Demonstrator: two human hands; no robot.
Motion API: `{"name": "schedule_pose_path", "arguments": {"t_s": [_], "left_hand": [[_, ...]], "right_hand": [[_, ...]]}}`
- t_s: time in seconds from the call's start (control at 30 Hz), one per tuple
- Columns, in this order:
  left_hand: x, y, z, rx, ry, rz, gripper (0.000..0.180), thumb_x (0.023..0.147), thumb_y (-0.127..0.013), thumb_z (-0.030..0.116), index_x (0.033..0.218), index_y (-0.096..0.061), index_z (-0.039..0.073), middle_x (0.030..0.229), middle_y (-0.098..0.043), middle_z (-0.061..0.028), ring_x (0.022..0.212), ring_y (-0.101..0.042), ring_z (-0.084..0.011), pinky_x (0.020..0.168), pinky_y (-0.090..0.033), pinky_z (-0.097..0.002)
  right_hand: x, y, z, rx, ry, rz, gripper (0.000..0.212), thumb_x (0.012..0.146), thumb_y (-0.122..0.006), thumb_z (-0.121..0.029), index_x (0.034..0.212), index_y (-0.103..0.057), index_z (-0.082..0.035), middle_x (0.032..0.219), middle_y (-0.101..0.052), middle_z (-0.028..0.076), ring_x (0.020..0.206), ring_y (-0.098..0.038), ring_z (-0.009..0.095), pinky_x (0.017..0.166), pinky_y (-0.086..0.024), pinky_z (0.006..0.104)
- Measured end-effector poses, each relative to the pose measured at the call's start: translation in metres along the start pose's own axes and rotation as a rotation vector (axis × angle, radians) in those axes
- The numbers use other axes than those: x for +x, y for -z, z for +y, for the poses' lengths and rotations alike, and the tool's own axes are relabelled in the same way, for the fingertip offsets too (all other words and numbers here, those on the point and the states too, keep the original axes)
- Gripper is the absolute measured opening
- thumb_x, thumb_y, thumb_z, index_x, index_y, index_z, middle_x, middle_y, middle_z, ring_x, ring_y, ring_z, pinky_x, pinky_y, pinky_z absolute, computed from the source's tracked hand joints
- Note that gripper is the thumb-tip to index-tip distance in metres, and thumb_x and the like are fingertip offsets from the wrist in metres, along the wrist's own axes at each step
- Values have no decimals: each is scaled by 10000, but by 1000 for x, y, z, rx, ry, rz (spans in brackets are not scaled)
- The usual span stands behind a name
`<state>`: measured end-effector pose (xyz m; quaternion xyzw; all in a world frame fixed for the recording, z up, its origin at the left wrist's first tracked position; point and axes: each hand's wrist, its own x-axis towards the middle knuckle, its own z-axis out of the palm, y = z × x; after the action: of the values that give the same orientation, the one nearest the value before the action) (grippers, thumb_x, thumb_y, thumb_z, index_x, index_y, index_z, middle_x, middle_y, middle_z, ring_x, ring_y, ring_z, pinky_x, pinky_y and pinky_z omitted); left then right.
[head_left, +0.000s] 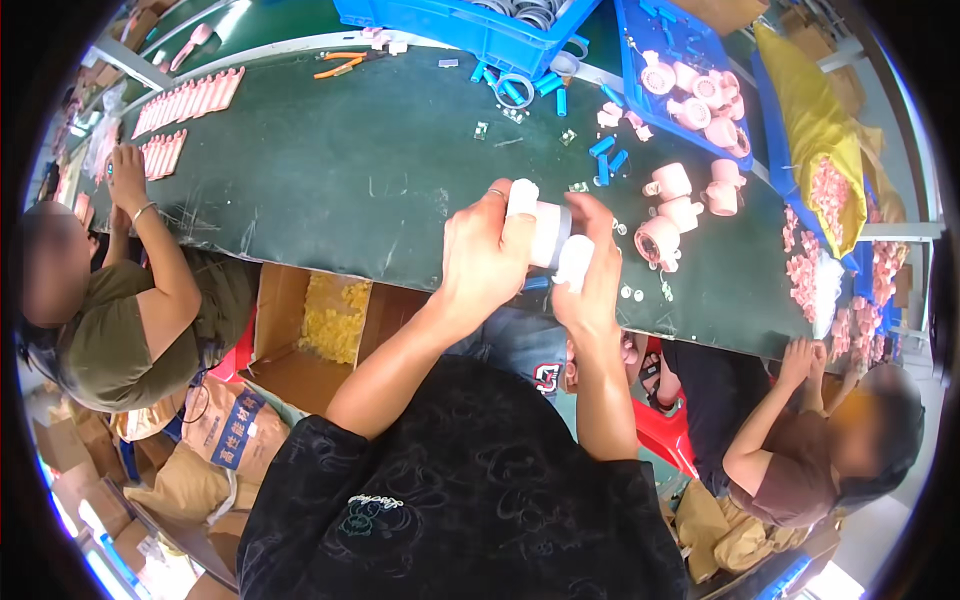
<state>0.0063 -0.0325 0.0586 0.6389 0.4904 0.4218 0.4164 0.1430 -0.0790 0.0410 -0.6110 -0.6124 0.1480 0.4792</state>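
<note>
Clearly, both hands [482,243] [598,268] flank a pale cylinder [546,236].

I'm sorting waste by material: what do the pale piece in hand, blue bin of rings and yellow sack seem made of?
The pale piece: probably plastic; smooth surface. The blue bin: likely moulded plastic; uniform colour, faint sheen. The yellow sack: perhaps woven plastic; soft folds, weave unclear.

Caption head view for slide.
Left hand and right hand hold a pale pink cylindrical part over the green table.
</note>
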Motion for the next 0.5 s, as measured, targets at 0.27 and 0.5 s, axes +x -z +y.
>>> {"name": "schedule_pose_path", "arguments": {"t_s": [0.27,0.5], "left_hand": [[-3,-15,-17,58,-315,88,322,966,-463,272,895,-590,-15,725,-620,-227,677,-636,-429,601,-506,-476],[1,18,-100,-594,213,-30,287,921,-506,249,940,-662,9,792,-665,-78,690,-647,-150,615,-510,-287]], "right_hand": [[-2,-8,5,-23,66,117,370,724,-634,-119,1070,-527,-40,705,-606,172,594,-632,399,552,-495,425],[2,25,6,-84,-76,-100,419,809,-611,-33,1225,-570,-46,975,-635,209,895,-655,386,783,-515,432]]}}
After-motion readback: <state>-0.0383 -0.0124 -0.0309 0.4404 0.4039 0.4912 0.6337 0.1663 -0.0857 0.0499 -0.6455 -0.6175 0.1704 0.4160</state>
